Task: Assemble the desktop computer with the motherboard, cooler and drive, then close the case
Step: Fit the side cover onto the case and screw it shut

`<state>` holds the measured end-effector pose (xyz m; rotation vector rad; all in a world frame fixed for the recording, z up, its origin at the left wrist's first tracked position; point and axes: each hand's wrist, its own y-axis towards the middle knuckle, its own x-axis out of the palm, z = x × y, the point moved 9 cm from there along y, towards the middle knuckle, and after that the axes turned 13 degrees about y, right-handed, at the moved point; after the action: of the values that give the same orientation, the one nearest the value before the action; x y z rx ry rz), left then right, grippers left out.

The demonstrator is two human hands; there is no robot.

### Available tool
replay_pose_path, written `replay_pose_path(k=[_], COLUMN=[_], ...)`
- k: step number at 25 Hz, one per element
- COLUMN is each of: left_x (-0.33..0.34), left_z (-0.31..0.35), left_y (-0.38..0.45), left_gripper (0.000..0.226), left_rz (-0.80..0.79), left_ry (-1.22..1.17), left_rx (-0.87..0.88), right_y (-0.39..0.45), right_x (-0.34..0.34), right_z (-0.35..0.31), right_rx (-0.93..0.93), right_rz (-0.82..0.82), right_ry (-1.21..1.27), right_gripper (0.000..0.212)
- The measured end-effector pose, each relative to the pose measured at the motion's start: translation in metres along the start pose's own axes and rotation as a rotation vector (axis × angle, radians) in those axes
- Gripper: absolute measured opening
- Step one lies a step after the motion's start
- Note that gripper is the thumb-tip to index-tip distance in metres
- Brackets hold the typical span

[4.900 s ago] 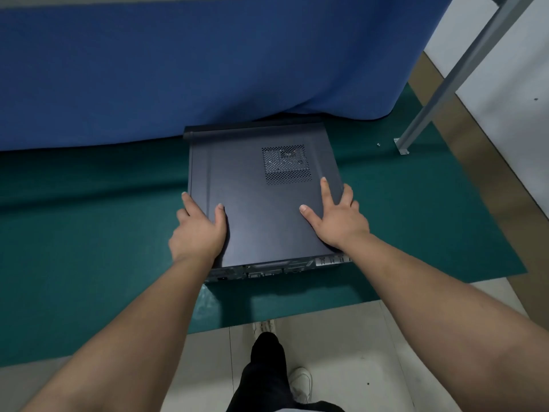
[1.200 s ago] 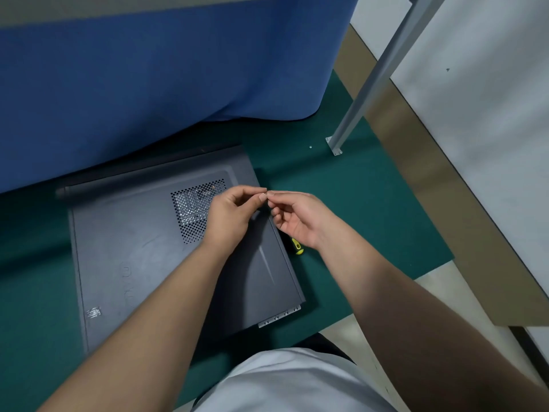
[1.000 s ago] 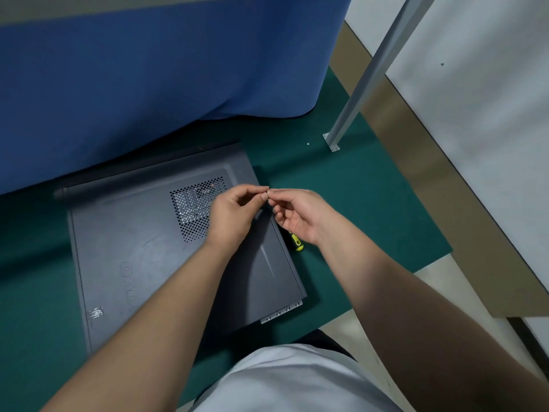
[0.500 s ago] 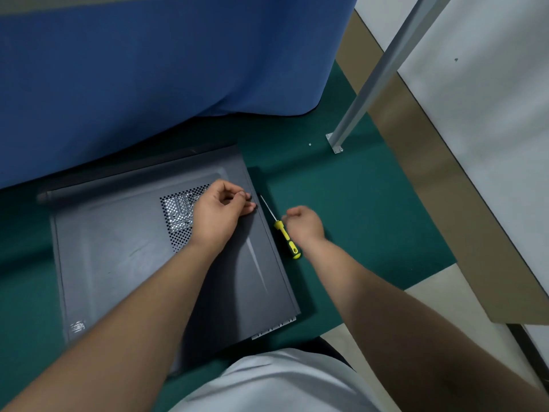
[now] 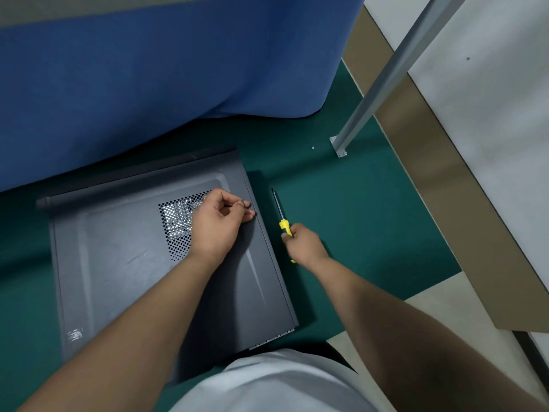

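The right hand [image 5: 303, 243] grips the yellow screwdriver [image 5: 282, 217] beside the computer case [image 5: 118, 263]; the left hand [image 5: 218, 224] pinches something tiny.

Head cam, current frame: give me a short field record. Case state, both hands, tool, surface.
case: dark computer case lying flat, side panel on, vent grille facing up
left hand: left hand rests on the panel near its right edge, fingertips pinched on something too small to identify
right hand: right hand grips the handle of the screwdriver
tool: yellow-handled screwdriver on the mat beside the case, tip pointing away from the person
surface: green mat
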<state>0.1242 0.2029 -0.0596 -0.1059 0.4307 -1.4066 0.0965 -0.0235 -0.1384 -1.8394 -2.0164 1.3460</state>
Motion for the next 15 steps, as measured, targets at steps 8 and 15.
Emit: replay_pose_path(k=[8,15], left_x=[0.002,0.000], left_z=[0.006,-0.006], left_y=[-0.019,-0.059], left_gripper=[0.013,0.014], left_rz=[-0.111,-0.239], left_ry=[-0.741,-1.094], left_rx=[-0.359,-0.473], right_y=[-0.087,-0.129], right_x=[-0.044,-0.017], right_z=[-0.060,-0.061], right_rx=[-0.390,-0.493], right_rz=[-0.016,-0.048], right_ry=[0.210,0.043], right_gripper=[0.035,0.037])
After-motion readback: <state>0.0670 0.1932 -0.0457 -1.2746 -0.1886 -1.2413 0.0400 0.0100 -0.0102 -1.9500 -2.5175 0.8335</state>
